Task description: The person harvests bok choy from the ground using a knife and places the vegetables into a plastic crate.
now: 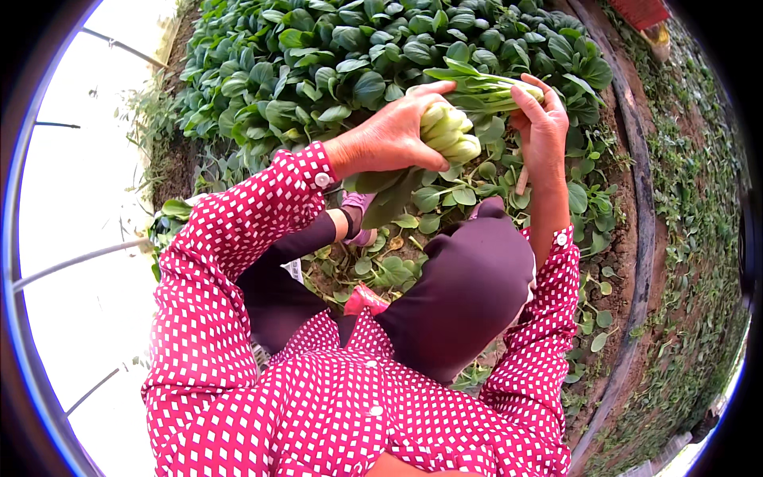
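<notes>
My left hand [395, 133] is wrapped round a bunch of bok choy [449, 137], its pale green bases facing right and its dark leaves hanging below the palm. Level with it on the right, my right hand [543, 115] pinches another bok choy [494, 94] near its root end, between thumb and fingers. Its leaves point left, toward my left hand. Just below the right hand shows a short pale wooden stick [522, 180]; I cannot tell whether it is held or lies among the leaves.
Dense growing bok choy [334, 60] fills the bed ahead. Loose leaves [393, 272] litter the soil between my legs, by a red object [366, 300]. A dark hose or strip [640, 199] runs along the right side, with low weeds [699, 238] beyond. Pale sheeting [87, 199] stands at the left.
</notes>
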`<state>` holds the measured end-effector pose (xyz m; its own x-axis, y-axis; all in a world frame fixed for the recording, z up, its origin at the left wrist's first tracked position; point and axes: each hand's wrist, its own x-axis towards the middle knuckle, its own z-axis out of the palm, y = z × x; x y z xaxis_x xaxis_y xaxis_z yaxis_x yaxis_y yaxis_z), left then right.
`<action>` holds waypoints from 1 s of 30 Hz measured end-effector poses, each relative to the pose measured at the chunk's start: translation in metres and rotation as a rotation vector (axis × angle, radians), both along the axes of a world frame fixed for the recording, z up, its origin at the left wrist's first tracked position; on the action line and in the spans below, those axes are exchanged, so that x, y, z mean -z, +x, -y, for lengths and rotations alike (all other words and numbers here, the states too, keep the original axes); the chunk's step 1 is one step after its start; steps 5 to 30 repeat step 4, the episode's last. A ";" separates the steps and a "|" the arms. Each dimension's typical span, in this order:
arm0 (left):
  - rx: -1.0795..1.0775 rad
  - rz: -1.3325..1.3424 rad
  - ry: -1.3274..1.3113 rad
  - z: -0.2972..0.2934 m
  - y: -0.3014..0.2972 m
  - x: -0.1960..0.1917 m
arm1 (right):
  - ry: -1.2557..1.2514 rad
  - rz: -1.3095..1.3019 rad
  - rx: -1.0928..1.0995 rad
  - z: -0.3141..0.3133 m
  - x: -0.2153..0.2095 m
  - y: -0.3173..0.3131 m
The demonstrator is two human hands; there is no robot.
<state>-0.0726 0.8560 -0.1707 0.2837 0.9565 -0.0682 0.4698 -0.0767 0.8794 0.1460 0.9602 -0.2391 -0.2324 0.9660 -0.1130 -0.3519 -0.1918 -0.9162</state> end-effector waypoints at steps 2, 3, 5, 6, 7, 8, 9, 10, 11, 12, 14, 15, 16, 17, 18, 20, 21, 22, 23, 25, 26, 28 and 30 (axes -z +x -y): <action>-0.108 0.140 -0.042 0.010 -0.050 -0.013 | -0.027 0.059 -0.118 -0.011 -0.007 -0.021; -0.155 0.255 -0.095 0.018 -0.064 -0.022 | -0.053 0.077 -0.184 -0.014 -0.010 -0.023; -0.227 0.200 -0.084 0.024 -0.087 -0.026 | -0.068 0.098 -0.258 -0.016 -0.015 -0.028; -0.227 0.200 -0.084 0.024 -0.087 -0.026 | -0.068 0.098 -0.258 -0.016 -0.015 -0.028; -0.227 0.200 -0.084 0.024 -0.087 -0.026 | -0.068 0.098 -0.258 -0.016 -0.015 -0.028; -0.227 0.200 -0.084 0.024 -0.087 -0.026 | -0.068 0.098 -0.258 -0.016 -0.015 -0.028; -0.227 0.200 -0.084 0.024 -0.087 -0.026 | -0.068 0.098 -0.258 -0.016 -0.015 -0.028; -0.227 0.200 -0.084 0.024 -0.087 -0.026 | -0.068 0.098 -0.258 -0.016 -0.015 -0.028; -0.227 0.200 -0.084 0.024 -0.087 -0.026 | -0.068 0.098 -0.258 -0.016 -0.015 -0.028; -0.227 0.200 -0.084 0.024 -0.087 -0.026 | -0.068 0.098 -0.258 -0.016 -0.015 -0.028; -0.227 0.200 -0.084 0.024 -0.087 -0.026 | -0.068 0.098 -0.258 -0.016 -0.015 -0.028; -0.227 0.200 -0.084 0.024 -0.087 -0.026 | -0.068 0.098 -0.258 -0.016 -0.015 -0.028; -0.227 0.200 -0.084 0.024 -0.087 -0.026 | -0.068 0.098 -0.258 -0.016 -0.015 -0.028; -0.227 0.200 -0.084 0.024 -0.087 -0.026 | -0.068 0.098 -0.258 -0.016 -0.015 -0.028; -0.227 0.200 -0.084 0.024 -0.087 -0.026 | -0.068 0.098 -0.258 -0.016 -0.015 -0.028; -0.227 0.200 -0.084 0.024 -0.087 -0.026 | -0.068 0.098 -0.258 -0.016 -0.015 -0.028; -0.227 0.200 -0.084 0.024 -0.087 -0.026 | -0.068 0.098 -0.258 -0.016 -0.015 -0.028; -0.227 0.200 -0.084 0.024 -0.087 -0.026 | -0.068 0.098 -0.258 -0.016 -0.015 -0.028; -0.227 0.200 -0.084 0.024 -0.087 -0.026 | -0.068 0.098 -0.258 -0.016 -0.015 -0.028; -0.227 0.200 -0.084 0.024 -0.087 -0.026 | -0.068 0.098 -0.258 -0.016 -0.015 -0.028; -0.227 0.200 -0.084 0.024 -0.087 -0.026 | -0.068 0.098 -0.258 -0.016 -0.015 -0.028; -0.227 0.200 -0.084 0.024 -0.087 -0.026 | -0.068 0.098 -0.258 -0.016 -0.015 -0.028; -0.227 0.200 -0.084 0.024 -0.087 -0.026 | -0.068 0.098 -0.258 -0.016 -0.015 -0.028</action>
